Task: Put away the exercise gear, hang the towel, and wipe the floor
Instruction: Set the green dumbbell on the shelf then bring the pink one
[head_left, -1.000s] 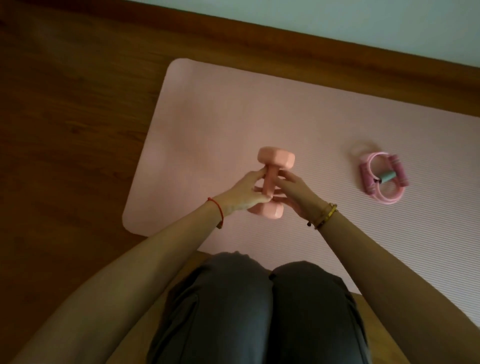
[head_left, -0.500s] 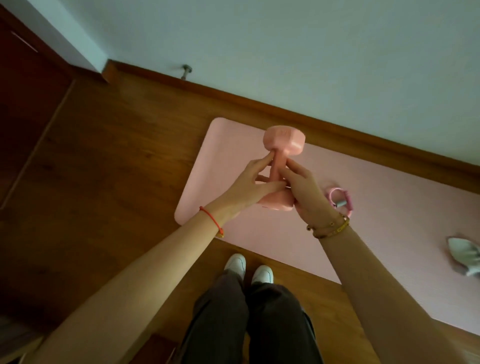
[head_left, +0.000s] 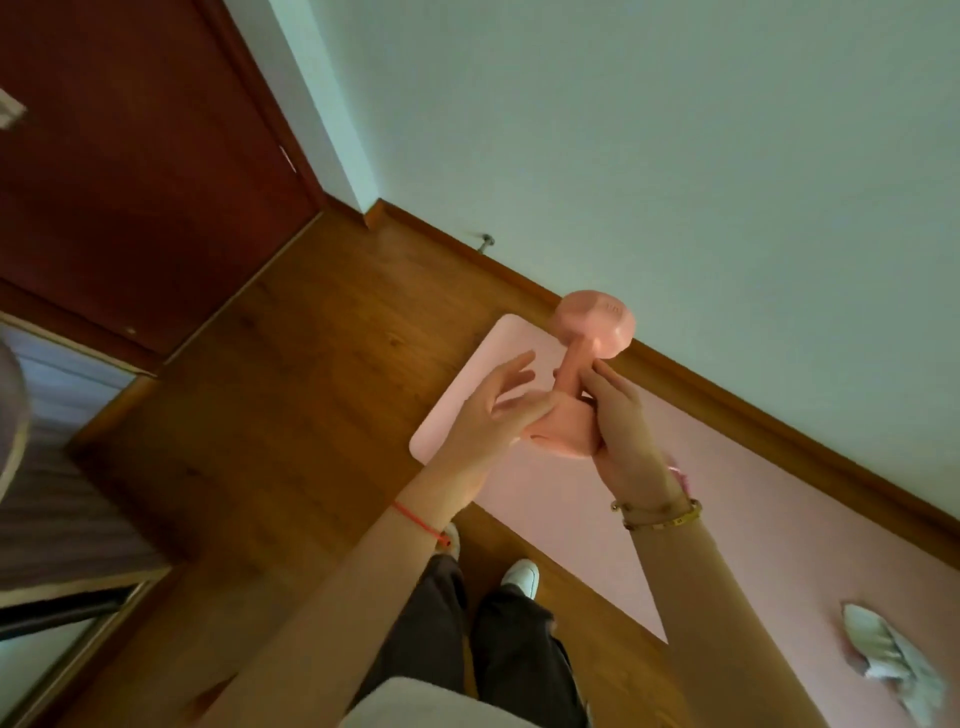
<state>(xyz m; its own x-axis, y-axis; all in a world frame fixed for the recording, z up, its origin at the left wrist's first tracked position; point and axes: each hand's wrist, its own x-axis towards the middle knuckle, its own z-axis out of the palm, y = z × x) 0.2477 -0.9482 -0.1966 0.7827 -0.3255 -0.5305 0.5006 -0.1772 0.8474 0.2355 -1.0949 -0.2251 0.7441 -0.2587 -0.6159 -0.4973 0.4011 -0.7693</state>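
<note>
A pink dumbbell (head_left: 597, 332) is held upright in the air above the near-left corner of a pink exercise mat (head_left: 737, 499). My right hand (head_left: 623, 431) grips its handle and lower head from the right. My left hand (head_left: 488, 415) is beside it on the left with its fingers spread, the thumb touching the lower head. A crumpled pale towel (head_left: 893, 660) lies on the mat at the lower right. The pink jump rope is hidden behind my right wrist.
Wooden floor (head_left: 291, 415) stretches left of the mat toward a dark red door (head_left: 130, 182). A wood baseboard runs along the pale wall (head_left: 675, 156), with a door stop (head_left: 485, 242) in it. My legs and white shoes (head_left: 519, 574) stand at the mat's edge. Furniture sits at the far left.
I have stood up and the view swung left toward the door. The dumbbell rose with my right hand. My left hand let go of the handle and spread its fingers.
</note>
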